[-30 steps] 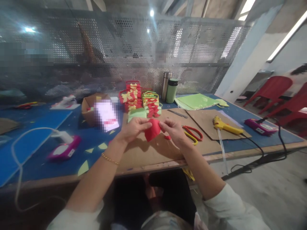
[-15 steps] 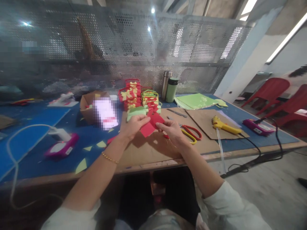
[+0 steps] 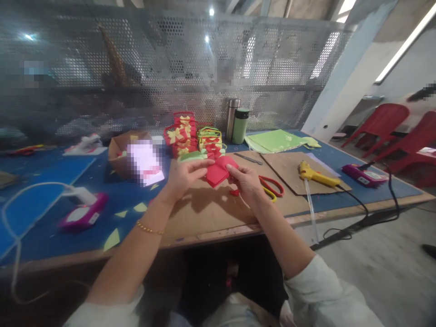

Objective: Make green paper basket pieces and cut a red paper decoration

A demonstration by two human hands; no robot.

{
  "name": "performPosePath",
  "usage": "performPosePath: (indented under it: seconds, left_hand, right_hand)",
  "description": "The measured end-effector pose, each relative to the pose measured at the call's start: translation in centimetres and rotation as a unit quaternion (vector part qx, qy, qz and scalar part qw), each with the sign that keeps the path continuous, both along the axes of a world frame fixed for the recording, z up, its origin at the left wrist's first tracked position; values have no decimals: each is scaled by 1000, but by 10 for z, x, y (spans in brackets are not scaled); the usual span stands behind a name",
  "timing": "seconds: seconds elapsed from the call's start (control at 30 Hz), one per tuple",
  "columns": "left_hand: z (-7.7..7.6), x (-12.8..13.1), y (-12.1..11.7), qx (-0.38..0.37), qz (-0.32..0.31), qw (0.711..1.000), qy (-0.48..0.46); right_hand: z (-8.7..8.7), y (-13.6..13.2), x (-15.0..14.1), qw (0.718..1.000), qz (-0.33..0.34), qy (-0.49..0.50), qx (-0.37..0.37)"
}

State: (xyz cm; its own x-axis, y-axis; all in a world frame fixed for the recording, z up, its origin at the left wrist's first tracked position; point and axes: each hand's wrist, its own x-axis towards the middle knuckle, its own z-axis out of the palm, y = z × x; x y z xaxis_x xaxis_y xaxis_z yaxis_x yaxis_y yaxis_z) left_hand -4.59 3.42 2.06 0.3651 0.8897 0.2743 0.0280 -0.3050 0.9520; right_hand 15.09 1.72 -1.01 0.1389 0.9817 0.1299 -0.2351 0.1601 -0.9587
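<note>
A red folded paper piece (image 3: 217,176) is held above the cardboard sheet, its sides bent into a shallow, box-like shape. My right hand (image 3: 248,180) pinches its right edge between thumb and fingers. At the left edge, the fingers of my left hand (image 3: 185,178) close on the same paper. Just beyond lies a green paper piece (image 3: 191,156), partly hidden by my left hand. Scissors with red and yellow handles (image 3: 274,187) lie right of my right hand, their blades covered by it. Under the hands spreads the brown cardboard sheet (image 3: 211,218).
Small red paper baskets with yellow bows (image 3: 184,136) and green-handled ones (image 3: 209,138) stand behind. A yellow glue gun (image 3: 316,175) rests on cardboard at right. Two flasks (image 3: 241,127), green sheets (image 3: 275,141), a cardboard box (image 3: 119,154) and purple power sockets (image 3: 85,213) surround the work area.
The red paper was flatter and more spread out; its sides are now folded up into a box-like form. Both hands stay on it. The view has shifted slightly.
</note>
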Motion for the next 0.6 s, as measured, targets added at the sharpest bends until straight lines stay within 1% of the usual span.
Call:
performPosePath:
  seconds: [0.13,0.3,0.6]
  left_hand:
    - [2,3,-4,-13,-38,999,-15]
    - [3,5,-6,0,-66,997,-25]
    - [2,3,-8,13,-85,996,26]
  right_hand:
    - [3,-4,1,1000,-13,21,-5]
    - [4,-4,1,999,-18,43,-15]
    - [4,-6,3,997,0,77,-27]
